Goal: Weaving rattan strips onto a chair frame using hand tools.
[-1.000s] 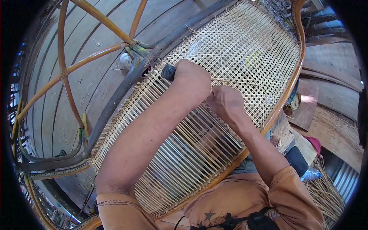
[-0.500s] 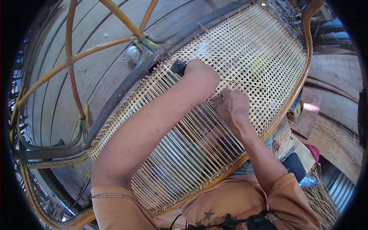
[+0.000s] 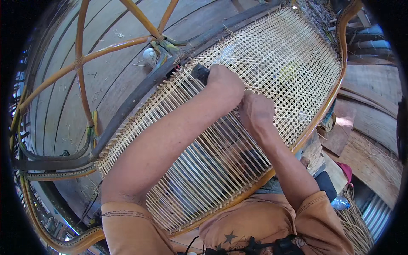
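A cane-woven panel [image 3: 289, 55] stretches across a curved rattan frame [image 3: 323, 112] in front of me. The far right part is a close open-mesh weave; the near left part has only parallel cane strands [image 3: 191, 182]. My left hand [image 3: 225, 80] is closed round a black handle [image 3: 199, 74] at the edge of the weave; the rest of that tool is hidden. Just right of it, my right hand [image 3: 257, 108] is closed, knuckles up, on the border between woven and unwoven cane. Its fingertips are hidden, so what they pinch cannot be made out.
A dark pole [image 3: 136, 95] runs along the panel's far side. Beyond it stand rattan legs and braces [image 3: 112, 46] over a plank floor [image 3: 108, 80]. Wooden boards [image 3: 369, 148], a bundle of cane [image 3: 355, 216] and a plastic bottle [image 3: 341, 202] lie at right.
My right hand has moved slightly up and left, against my left wrist. The left hand keeps the black handle, which has turned a little. The whole view has shifted slightly.
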